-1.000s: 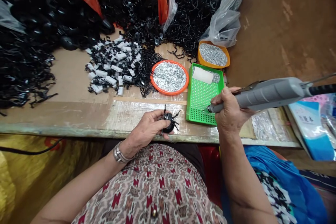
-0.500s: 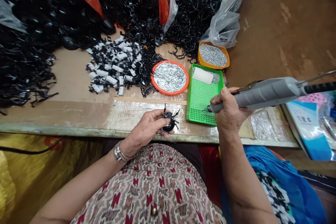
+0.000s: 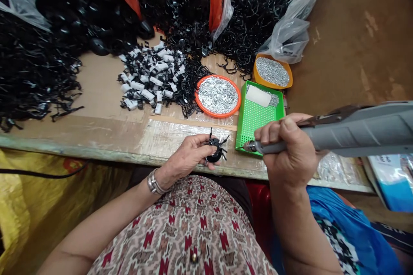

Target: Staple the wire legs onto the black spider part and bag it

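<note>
My left hand [image 3: 187, 157] pinches a small black plastic spider-shaped part [image 3: 215, 150] just above the table's near edge. My right hand [image 3: 288, 150] is wrapped round a grey electric screwdriver [image 3: 351, 131] that lies nearly level. The screwdriver's tip [image 3: 248, 147] points left, over the near corner of the green tray [image 3: 254, 120], a short way right of the black part and apart from it. A metal bracelet circles my left wrist.
An orange dish [image 3: 217, 95] of silver screws and an orange bowl [image 3: 272, 71] of screws stand behind the tray. White-and-black small parts [image 3: 151, 79] and heaps of black plastic parts [image 3: 97, 8] in bags fill the table's back and left. Blue packaging [image 3: 387, 176] lies right.
My right hand has brought the screwdriver down and left, its tip now nearer the black part. The view has shifted slightly, so everything sits a bit lower and rightward.
</note>
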Motion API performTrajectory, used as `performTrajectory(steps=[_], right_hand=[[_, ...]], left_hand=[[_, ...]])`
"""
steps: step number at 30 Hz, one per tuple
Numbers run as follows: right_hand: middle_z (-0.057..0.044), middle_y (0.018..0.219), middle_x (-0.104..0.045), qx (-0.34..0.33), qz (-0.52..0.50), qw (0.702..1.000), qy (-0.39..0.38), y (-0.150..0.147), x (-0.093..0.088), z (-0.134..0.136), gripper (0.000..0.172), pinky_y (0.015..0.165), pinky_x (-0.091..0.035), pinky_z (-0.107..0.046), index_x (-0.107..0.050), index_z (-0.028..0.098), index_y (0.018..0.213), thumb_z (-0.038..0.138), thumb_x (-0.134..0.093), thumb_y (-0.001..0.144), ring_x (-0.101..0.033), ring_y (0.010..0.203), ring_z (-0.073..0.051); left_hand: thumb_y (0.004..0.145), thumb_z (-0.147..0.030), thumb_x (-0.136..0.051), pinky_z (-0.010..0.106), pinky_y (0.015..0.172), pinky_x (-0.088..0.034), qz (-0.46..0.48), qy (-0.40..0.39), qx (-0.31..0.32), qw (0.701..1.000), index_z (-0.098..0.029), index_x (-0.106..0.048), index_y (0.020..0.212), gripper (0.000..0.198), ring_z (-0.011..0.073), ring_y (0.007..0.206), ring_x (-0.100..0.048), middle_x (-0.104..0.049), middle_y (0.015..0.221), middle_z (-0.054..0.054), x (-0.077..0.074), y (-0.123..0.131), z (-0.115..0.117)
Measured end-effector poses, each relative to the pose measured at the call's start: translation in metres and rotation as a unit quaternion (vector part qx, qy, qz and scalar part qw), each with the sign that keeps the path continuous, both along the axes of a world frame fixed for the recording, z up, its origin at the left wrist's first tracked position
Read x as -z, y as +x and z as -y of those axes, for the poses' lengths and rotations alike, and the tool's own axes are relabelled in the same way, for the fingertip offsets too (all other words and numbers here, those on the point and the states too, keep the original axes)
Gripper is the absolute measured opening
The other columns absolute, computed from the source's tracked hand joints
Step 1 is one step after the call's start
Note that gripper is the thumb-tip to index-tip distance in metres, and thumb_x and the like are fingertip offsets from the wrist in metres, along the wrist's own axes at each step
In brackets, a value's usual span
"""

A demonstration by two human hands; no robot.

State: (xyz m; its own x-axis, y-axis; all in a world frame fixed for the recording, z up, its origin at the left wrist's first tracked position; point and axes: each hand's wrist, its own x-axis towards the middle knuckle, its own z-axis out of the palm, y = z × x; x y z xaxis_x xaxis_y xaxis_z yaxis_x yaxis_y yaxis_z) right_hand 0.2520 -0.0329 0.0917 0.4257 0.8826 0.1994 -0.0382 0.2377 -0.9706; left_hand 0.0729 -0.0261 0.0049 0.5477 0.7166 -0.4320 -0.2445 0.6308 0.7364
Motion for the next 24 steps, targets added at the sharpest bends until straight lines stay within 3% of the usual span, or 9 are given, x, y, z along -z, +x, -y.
performTrajectory(steps=[5, 9, 17, 24], right_hand=[[0.01, 0.051, -0.053, -0.079, -0.072, 0.994, 0.007, -0.028, -0.002, 0.011, 0.016, 0.052, -0.05, -0.028, -0.064, 0.024, 0.082, 0.029, -0.079, 0.08, -0.052, 0.045, -0.01], [0.01, 0.052, -0.055, -0.096, -0.09, 0.991, 0.011, -0.04, -0.002, 0.014, 0.016, 0.052, -0.05, -0.027, -0.065, 0.023, 0.084, 0.028, -0.08, 0.08, -0.054, 0.045, -0.01], [0.01, 0.056, -0.058, -0.1, -0.097, 0.99, 0.007, -0.046, 0.004, 0.015, 0.015, 0.054, -0.052, -0.028, -0.064, 0.023, 0.086, 0.025, -0.078, 0.082, -0.057, 0.047, -0.01], [0.009, 0.061, -0.057, -0.072, -0.039, 0.996, -0.025, -0.045, 0.014, 0.016, 0.02, 0.056, -0.051, -0.031, -0.062, 0.024, 0.09, 0.032, -0.079, 0.083, -0.057, 0.05, -0.011]], left_hand=[[0.081, -0.028, -0.074, 0.024, 0.056, -0.06, 0.007, 0.007, 0.014, 1.0, -0.011, -0.067, 0.106, 0.03, 0.0189, 0.072, -0.075, -0.071, 0.091, 0.007, -0.002, -0.001, -0.001], [0.08, -0.028, -0.074, 0.024, 0.055, -0.059, 0.009, 0.014, 0.021, 1.0, -0.01, -0.068, 0.102, 0.029, 0.0168, 0.071, -0.072, -0.07, 0.088, 0.007, -0.003, -0.002, -0.002], [0.081, -0.025, -0.073, 0.026, 0.057, -0.061, 0.018, 0.016, 0.02, 1.0, -0.01, -0.069, 0.106, 0.03, 0.0167, 0.074, -0.069, -0.069, 0.09, 0.007, 0.0, -0.001, -0.002], [0.082, -0.025, -0.072, 0.025, 0.056, -0.061, 0.02, 0.022, 0.011, 0.999, -0.011, -0.07, 0.105, 0.027, 0.016, 0.072, -0.069, -0.068, 0.091, 0.006, 0.002, -0.001, -0.002]])
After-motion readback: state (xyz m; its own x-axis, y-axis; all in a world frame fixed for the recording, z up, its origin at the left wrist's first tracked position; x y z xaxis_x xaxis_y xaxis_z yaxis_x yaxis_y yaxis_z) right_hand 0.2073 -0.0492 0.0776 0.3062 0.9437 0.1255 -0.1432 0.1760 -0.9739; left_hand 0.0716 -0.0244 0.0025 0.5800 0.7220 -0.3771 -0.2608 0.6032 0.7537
